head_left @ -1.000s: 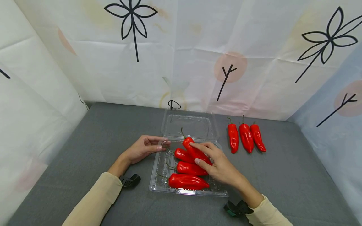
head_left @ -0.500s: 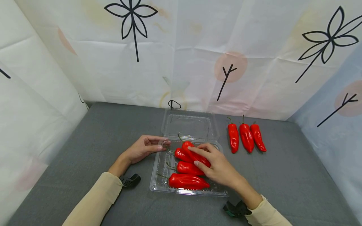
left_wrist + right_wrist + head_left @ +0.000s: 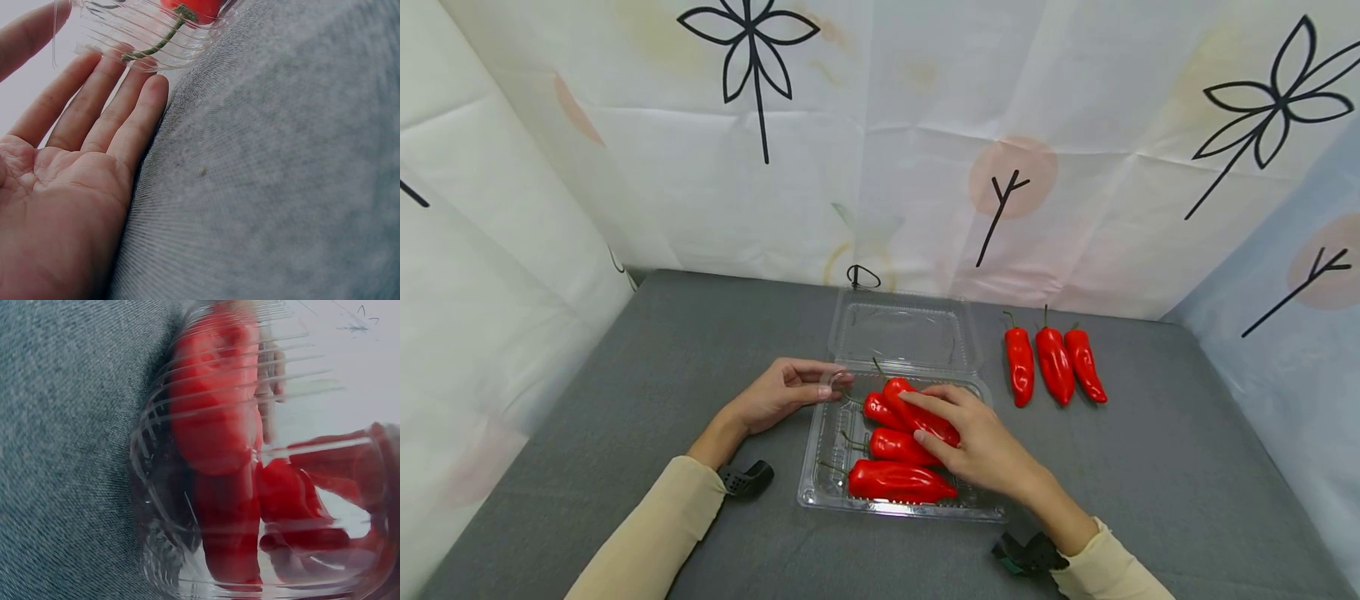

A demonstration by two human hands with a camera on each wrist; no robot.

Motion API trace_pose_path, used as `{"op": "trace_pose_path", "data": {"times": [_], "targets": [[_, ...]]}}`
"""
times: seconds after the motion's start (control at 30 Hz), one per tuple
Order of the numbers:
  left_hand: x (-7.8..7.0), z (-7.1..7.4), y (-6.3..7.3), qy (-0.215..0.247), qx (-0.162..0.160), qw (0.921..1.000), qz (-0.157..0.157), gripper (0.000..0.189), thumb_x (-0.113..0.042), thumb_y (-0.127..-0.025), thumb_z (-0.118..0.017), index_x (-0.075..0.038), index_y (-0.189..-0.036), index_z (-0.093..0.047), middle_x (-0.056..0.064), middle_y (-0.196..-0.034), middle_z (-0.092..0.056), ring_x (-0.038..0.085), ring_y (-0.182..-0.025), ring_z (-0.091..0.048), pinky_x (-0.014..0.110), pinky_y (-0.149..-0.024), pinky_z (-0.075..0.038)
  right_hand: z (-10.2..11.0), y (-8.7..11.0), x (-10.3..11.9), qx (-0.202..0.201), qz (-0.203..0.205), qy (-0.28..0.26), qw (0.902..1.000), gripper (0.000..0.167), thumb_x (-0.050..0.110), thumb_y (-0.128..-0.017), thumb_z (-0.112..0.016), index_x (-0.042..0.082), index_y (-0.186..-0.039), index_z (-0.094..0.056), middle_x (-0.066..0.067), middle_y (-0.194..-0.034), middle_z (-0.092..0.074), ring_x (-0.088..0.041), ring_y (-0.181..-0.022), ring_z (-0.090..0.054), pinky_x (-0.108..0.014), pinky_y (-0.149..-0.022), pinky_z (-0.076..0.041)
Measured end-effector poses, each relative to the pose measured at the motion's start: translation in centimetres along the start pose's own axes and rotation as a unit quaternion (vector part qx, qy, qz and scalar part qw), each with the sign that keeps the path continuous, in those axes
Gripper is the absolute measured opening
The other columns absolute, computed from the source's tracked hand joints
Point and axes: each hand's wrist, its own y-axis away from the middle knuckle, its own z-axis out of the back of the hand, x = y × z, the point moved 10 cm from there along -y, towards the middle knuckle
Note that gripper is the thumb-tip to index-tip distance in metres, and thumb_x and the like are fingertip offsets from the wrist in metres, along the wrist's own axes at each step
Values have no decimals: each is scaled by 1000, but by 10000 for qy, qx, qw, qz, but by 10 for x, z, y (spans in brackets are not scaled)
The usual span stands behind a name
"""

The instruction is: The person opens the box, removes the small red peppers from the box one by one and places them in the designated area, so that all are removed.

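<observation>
Lying nearest, one red pepper (image 3: pixel 901 482) fronted the clear tray (image 3: pixel 820 497). Behind it, the right hand (image 3: pixel 983 439) held the slanted pepper (image 3: pixel 934 423) between thumb and fingers, stem pointing away. The left hand (image 3: pixel 786 393), fingers extended, rested at the tray's left edge; three loose peppers (image 3: pixel 1055 368) lay farthest off.

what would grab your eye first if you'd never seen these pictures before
Probably the four glossy red peppers in the clear plastic box, the rearmost held by the right hand. Next, perhaps, three more peppers on the grey table, to the right of the box. Behind everything, bold black flowers stand out on the pale cloth.
</observation>
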Motion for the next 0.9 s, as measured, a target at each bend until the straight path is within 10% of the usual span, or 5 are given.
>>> {"op": "trace_pose_path", "data": {"times": [0.9], "targets": [[-1,-1,0,22,-35,10000,45,45,-3,-98,-64,13,-139,-53,28,-137,-59,28,-128,-59,40,-107,-49,3,0,-3,-48,-70,-273,9996,51,23,-87,-82,23,-135,-67,-2,-123,-66,-21,-107,-60,-30,-76,-59]]}}
